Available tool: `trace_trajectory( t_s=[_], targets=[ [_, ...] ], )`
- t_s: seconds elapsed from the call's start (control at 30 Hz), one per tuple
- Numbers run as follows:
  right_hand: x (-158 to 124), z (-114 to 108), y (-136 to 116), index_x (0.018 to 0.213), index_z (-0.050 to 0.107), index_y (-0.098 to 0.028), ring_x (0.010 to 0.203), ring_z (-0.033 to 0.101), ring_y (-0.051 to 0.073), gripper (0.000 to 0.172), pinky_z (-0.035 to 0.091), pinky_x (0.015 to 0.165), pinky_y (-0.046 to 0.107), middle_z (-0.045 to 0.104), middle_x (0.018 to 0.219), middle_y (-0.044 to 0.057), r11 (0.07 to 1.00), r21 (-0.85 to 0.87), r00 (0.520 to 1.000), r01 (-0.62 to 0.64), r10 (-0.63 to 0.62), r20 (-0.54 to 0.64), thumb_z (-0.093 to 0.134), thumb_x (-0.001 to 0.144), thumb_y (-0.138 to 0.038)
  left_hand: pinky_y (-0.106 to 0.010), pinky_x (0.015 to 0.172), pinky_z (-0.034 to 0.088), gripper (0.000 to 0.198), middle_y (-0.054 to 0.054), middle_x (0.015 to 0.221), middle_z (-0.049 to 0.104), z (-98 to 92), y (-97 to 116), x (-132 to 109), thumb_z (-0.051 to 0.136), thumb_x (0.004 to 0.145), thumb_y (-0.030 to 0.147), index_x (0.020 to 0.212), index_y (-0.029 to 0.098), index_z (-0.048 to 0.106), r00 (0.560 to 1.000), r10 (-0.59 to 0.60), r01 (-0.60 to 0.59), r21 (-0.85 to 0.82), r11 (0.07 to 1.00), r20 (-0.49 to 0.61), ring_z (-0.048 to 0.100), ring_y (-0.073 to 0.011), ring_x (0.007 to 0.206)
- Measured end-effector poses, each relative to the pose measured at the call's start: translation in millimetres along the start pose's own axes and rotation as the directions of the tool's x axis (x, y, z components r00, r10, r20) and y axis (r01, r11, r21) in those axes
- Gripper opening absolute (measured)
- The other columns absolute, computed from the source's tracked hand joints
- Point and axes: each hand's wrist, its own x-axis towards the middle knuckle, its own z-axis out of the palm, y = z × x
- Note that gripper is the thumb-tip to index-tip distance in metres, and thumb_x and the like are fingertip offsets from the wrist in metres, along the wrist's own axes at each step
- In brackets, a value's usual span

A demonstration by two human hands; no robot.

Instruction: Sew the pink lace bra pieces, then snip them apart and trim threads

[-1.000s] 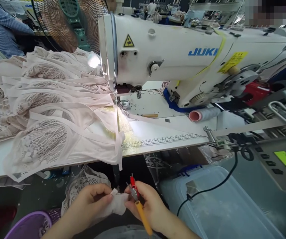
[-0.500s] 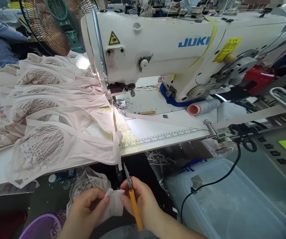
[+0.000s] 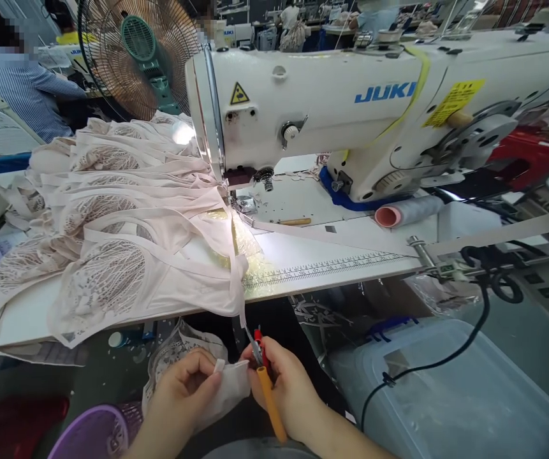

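My left hand (image 3: pixel 185 386) pinches a small pale fabric piece (image 3: pixel 230 389) below the table edge. My right hand (image 3: pixel 289 389) is closed on thread snips with a red grip and an orange handle (image 3: pixel 267 389), blades up against the fabric's right edge. A pale strap (image 3: pixel 241 299) hangs from the stacked pink lace garments (image 3: pixel 106 242) down toward the blades. The white JUKI sewing machine (image 3: pixel 351 108) stands on the table (image 3: pixel 331 255) above my hands.
A fan (image 3: pixel 140 51) and a person in a striped shirt (image 3: pixel 25 89) are at the back left. A pink thread cone (image 3: pixel 405 211) lies under the machine arm. A clear plastic bin (image 3: pixel 446 395) with a black cable sits at the lower right, a purple basket (image 3: pixel 83 437) at the lower left.
The snips have tilted so the red grip shows again, and the blades sit closer to the hanging strap. Both hands stay together on the fabric piece; the view has shifted slightly.
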Motion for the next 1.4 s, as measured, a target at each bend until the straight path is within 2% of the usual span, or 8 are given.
trace_trajectory(
  t_s=[0.13, 0.3, 0.47, 0.6, 0.8, 1.1, 1.27, 1.4],
  targets=[
    [0.0, 4.6, 8.5, 0.081, 0.050, -0.019, 0.062, 0.051, 0.017, 0.020, 0.044, 0.057, 0.030, 0.055, 0.073, 0.002, 0.995, 0.086, 0.999, -0.050, 0.051, -0.014, 0.057, 0.065, -0.027, -0.022, 0.058, 0.043, 0.023, -0.001, 0.066, 0.056, -2.1, -2.7, -0.3, 0.062, 0.081, 0.030, 0.061, 0.017, 0.060, 0.986, 0.166, -0.163, 0.181, 0.970, -0.003, 0.052, -0.0141, 0.062],
    [1.0, 11.4, 13.9, 0.080, 0.049, -0.019, 0.059, 0.047, 0.015, 0.022, 0.043, 0.056, 0.030, 0.052, 0.072, 0.001, 0.991, 0.102, 0.994, -0.083, 0.090, -0.064, 0.058, 0.064, -0.030, -0.023, 0.056, 0.043, 0.022, -0.002, 0.067, 0.056, -1.4, 4.5, -1.6, 0.060, 0.081, 0.028, 0.061, 0.018, 0.059, 0.977, 0.207, -0.211, 0.276, 0.938, 0.044, 0.054, -0.0151, 0.061],
    [1.2, 8.9, 7.2, 0.077, 0.048, -0.019, 0.058, 0.044, 0.013, 0.018, 0.040, 0.054, 0.028, 0.051, 0.071, 0.000, 0.987, 0.118, 0.993, -0.107, 0.112, -0.036, 0.056, 0.066, -0.030, -0.022, 0.057, 0.041, 0.027, 0.000, 0.065, 0.056, 2.3, 5.3, -2.1, 0.070, 0.073, 0.039, 0.061, 0.017, 0.061, 0.999, -0.049, 0.049, 0.037, 0.998, 0.000, 0.052, -0.0136, 0.060],
    [2.7, -6.8, 2.9, 0.077, 0.049, -0.019, 0.059, 0.046, 0.013, 0.018, 0.042, 0.056, 0.028, 0.052, 0.072, 0.000, 0.992, 0.054, 0.991, -0.112, 0.107, 0.074, 0.059, 0.067, -0.031, -0.021, 0.051, 0.037, 0.037, 0.002, 0.057, 0.055, 6.1, 8.2, -0.5, 0.078, 0.061, 0.048, 0.062, 0.016, 0.060, 0.956, -0.285, 0.292, -0.151, 0.944, 0.068, 0.047, -0.0106, 0.051],
    [16.0, -33.4, -18.2, 0.080, 0.055, -0.018, 0.070, 0.055, 0.016, 0.023, 0.046, 0.066, 0.029, 0.062, 0.082, 0.003, 0.989, -0.052, 0.958, -0.138, 0.146, 0.245, 0.067, 0.067, -0.033, -0.021, 0.049, 0.035, 0.041, 0.003, 0.055, 0.055, 9.7, 14.3, 5.1, 0.077, 0.058, 0.052, 0.062, 0.016, 0.058, 0.932, -0.322, 0.341, -0.104, 0.934, 0.164, 0.046, -0.0101, 0.049],
    [25.9, -16.8, -25.8, 0.071, 0.050, -0.019, 0.056, 0.035, 0.009, 0.029, 0.033, 0.050, 0.021, 0.044, 0.062, -0.007, 0.986, -0.114, 0.946, -0.123, 0.151, 0.286, 0.075, 0.065, -0.033, -0.021, 0.049, 0.030, 0.035, 0.002, 0.058, 0.053, 12.3, 22.1, 9.2, 0.068, 0.063, 0.048, 0.066, 0.014, 0.060, 0.922, -0.307, 0.305, 0.047, 0.951, 0.234, 0.041, -0.0096, 0.052],
    [26.3, -21.2, -21.7, 0.073, 0.050, -0.019, 0.057, 0.039, 0.010, 0.025, 0.035, 0.052, 0.022, 0.048, 0.067, -0.005, 0.992, -0.088, 0.942, -0.096, 0.119, 0.315, 0.070, 0.068, -0.032, -0.021, 0.049, 0.031, 0.030, 0.001, 0.057, 0.055, 8.4, 19.9, 8.5, 0.067, 0.064, 0.043, 0.067, 0.013, 0.063, 0.906, -0.300, 0.307, 0.023, 0.951, 0.298, 0.044, -0.0101, 0.051],
    [30.2, -41.3, -23.0, 0.081, 0.049, -0.020, 0.061, 0.044, 0.011, 0.029, 0.039, 0.057, 0.024, 0.052, 0.074, -0.003, 0.986, -0.162, 0.879, -0.043, 0.115, 0.462, 0.069, 0.070, -0.037, -0.021, 0.045, 0.028, 0.029, 0.003, 0.052, 0.053, 9.6, 20.3, 7.4, 0.067, 0.061, 0.043, 0.063, 0.015, 0.059, 0.888, -0.327, 0.353, -0.022, 0.936, 0.322, 0.043, -0.0097, 0.046]
  ],
)
